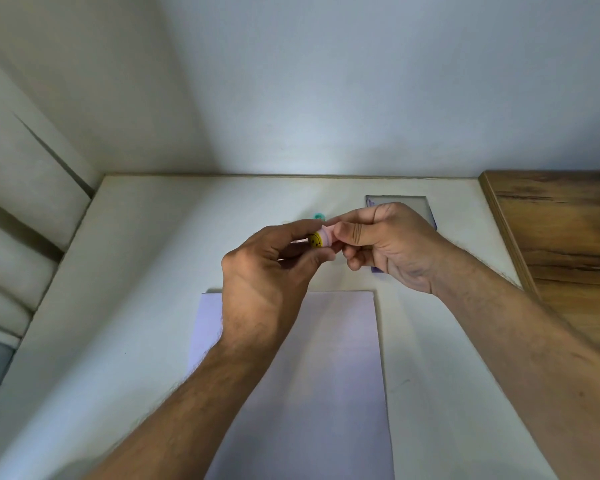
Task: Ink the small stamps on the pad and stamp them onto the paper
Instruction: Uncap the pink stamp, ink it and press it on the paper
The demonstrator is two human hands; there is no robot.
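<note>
A small pink stamp [323, 236] with a yellow smiley cap is held in the air above the white table [129, 306]. My left hand [267, 271] pinches its capped end and my right hand [388, 244] pinches the other end. A blank white paper [326, 375] lies on the table below my hands. The ink pad [413, 204], with a clear lid, sits behind my right hand and is mostly hidden by it. A small green stamp [317, 215] peeks out behind my fingers.
A wooden board [561, 237] borders the table on the right. White walls close the back and left sides.
</note>
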